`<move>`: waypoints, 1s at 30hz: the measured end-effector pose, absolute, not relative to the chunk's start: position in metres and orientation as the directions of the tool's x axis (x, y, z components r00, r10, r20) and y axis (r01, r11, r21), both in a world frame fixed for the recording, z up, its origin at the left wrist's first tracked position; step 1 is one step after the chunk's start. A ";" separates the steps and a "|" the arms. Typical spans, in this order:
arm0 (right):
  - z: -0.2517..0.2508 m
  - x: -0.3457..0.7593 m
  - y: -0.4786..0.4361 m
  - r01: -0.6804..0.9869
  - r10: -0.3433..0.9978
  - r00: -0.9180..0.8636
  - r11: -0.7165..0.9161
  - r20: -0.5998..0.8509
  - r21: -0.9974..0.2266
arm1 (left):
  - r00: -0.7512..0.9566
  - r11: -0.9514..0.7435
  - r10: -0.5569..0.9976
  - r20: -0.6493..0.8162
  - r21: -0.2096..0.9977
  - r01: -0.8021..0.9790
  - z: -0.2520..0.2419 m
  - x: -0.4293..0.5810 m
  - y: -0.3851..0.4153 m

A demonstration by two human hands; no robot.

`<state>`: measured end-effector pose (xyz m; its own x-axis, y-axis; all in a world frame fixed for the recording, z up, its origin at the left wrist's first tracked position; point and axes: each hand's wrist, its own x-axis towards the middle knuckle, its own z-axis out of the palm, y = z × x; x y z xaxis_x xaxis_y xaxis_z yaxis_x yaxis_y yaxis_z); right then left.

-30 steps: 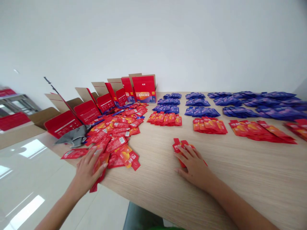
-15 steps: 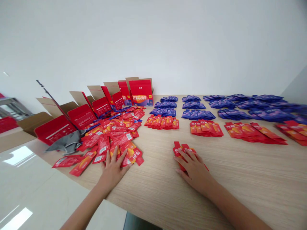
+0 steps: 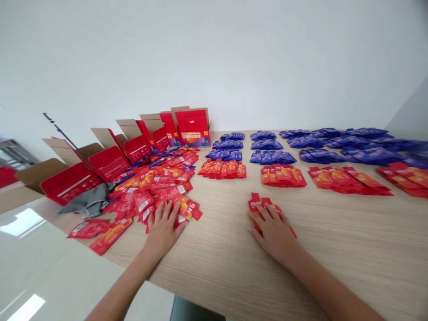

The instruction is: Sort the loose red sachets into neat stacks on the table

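My left hand [image 3: 163, 229] lies with spread fingers on the near right edge of a loose heap of red sachets [image 3: 172, 193]. Under its fingertips is a red and orange sachet [image 3: 189, 208]. Across the bare wood my right hand [image 3: 276, 229] rests, fingers apart, on a small stack of red sachets [image 3: 256, 205]; the palm hides part of that stack. Behind it stand fanned piles of red sachets, one pile [image 3: 222, 169] to the left and another [image 3: 282, 175] straight behind.
Piles of blue sachets [image 3: 272, 157] line the back of the wooden table [image 3: 217, 249]. Open red cartons [image 3: 194, 127] run along the left side. A grey cloth [image 3: 88, 200] lies beside the heap. The table's front edge drops to a shiny floor [image 3: 83, 276].
My right hand and its small stack have shifted slightly right. The left hand has slid a little over the heap's edge, and sachets under it moved. The view has also shifted slightly.
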<state>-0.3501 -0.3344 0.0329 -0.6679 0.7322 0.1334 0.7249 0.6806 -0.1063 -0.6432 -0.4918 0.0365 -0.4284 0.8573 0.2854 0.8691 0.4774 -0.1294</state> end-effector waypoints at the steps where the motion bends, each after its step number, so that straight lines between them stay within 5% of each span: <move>1: 0.035 -0.349 -0.334 0.739 0.745 -0.655 0.666 0.126 -0.100 | -0.397 0.443 0.870 0.293 -0.110 0.890 0.036 -0.645 -0.493; 7: 0.038 -0.346 -0.331 0.765 0.768 -0.630 0.639 0.116 -0.078 | -0.280 0.318 0.880 0.384 -0.040 0.947 0.042 -0.655 -0.500; 16: 0.036 -0.346 -0.330 0.763 0.768 -0.629 0.639 0.121 -0.094 | -0.072 0.069 0.989 0.127 0.028 0.997 0.056 -0.660 -0.465; 22: 0.032 -0.347 -0.328 0.747 0.757 -0.618 0.649 0.212 -0.144 | 0.038 -0.047 0.991 0.129 0.066 0.997 0.065 -0.638 -0.435; 26: 0.035 -0.347 -0.327 0.593 0.694 -0.620 0.720 0.367 -0.361 | -0.032 -0.046 0.983 0.180 0.413 0.910 0.078 -0.603 -0.416; 30: 0.044 -0.348 -0.333 0.336 0.717 -0.570 0.650 0.402 -0.682 | -0.007 -0.018 1.000 0.026 0.854 0.520 0.085 -0.558 -0.402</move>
<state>-0.3485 -0.3334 0.0436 -0.5702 0.7166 0.4018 0.3360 0.6497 -0.6819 -0.5583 -0.4016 0.0853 -0.0067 0.9996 0.0258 0.5204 -0.0185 0.8538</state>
